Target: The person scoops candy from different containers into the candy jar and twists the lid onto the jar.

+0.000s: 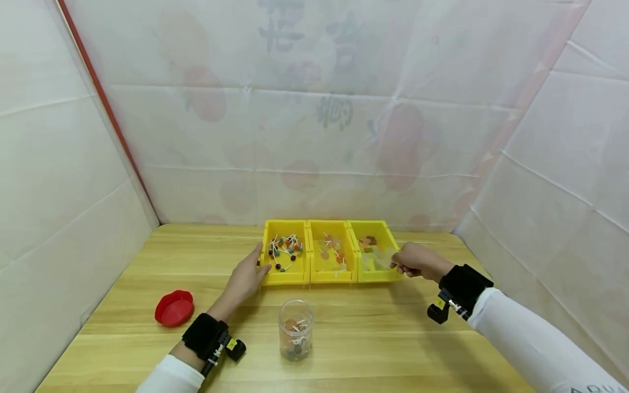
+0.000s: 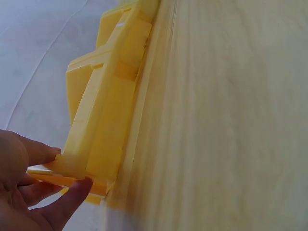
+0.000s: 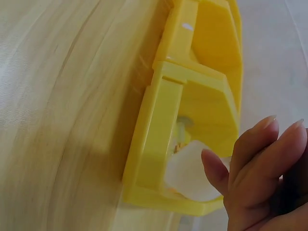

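Observation:
Three joined yellow bins [image 1: 310, 277] stand toward the back of the table. My left hand [image 1: 248, 274] grips the outer wall of the left bin, thumb and fingers on either side of its front corner [image 2: 79, 163]. In the left bin lie small coloured balls on white sticks, like tiny lollipops [image 1: 286, 248]. The middle bin holds orange and clear ones [image 1: 334, 251]. At the right bin's outer wall is my right hand [image 1: 415, 261], fingers bent. A pale translucent rounded piece [image 3: 192, 171] shows beside its thumb in the right wrist view; whether it is held is unclear.
A clear jar [image 1: 296, 330] with several stick pieces inside stands open in front of the bins. A red scalloped lid [image 1: 174, 309] lies on the table at the left. White fabric walls [image 1: 314, 136] enclose the table at the back and sides.

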Demonstrator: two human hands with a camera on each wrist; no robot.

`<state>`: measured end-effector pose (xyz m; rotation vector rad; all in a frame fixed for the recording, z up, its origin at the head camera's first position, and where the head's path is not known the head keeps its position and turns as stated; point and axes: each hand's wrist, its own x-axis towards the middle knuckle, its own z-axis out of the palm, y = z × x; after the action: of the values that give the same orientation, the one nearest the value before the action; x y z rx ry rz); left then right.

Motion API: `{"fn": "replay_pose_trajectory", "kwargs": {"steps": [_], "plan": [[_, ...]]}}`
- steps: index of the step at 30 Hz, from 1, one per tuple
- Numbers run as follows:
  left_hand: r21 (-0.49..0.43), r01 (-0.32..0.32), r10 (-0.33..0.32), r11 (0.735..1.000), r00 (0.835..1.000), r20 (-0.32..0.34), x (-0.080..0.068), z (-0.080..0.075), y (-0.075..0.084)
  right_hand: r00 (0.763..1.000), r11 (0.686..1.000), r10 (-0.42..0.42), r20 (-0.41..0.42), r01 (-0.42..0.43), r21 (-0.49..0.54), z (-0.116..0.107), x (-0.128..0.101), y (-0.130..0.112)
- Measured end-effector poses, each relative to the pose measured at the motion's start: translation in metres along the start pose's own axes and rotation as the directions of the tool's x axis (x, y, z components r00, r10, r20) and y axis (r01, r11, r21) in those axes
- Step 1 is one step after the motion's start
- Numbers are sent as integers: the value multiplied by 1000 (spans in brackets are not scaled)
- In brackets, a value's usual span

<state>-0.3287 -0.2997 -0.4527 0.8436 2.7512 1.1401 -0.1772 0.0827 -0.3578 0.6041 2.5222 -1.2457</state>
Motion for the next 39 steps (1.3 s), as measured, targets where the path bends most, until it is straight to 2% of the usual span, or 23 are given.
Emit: {"fn": "replay_pose_trajectory", "kwargs": {"steps": [5,14,18,25,29,32,36,39], "plan": [[17,-6,5,1000,1000,10,-1,-1,3,1000,999,-7,4,7,34,3,10,3],[14,13,-14,1000,999,30,-2,0,7,999,988,47,-27,-43,146,6,26,10],[14,21,-21,1000,999,24,-1,0,9,998,990,20,-55,-12,140,7,31,11],[-4,42,-41,999,997,60,1,1,11,997,988,-36,-69,46,147,14,37,20],[-2,50,-50,999,998,50,2,3,11,992,993,-95,-86,100,65,11,36,19],[15,43,-44,999,998,55,1,3,9,987,993,-118,-113,114,-39,6,32,18],[7,39,-40,999,997,68,-2,3,8,979,973,-164,-121,140,-186,3,28,16],[-13,41,-40,999,997,62,-3,2,7,977,963,-179,-114,150,-224,4,29,13]]}}
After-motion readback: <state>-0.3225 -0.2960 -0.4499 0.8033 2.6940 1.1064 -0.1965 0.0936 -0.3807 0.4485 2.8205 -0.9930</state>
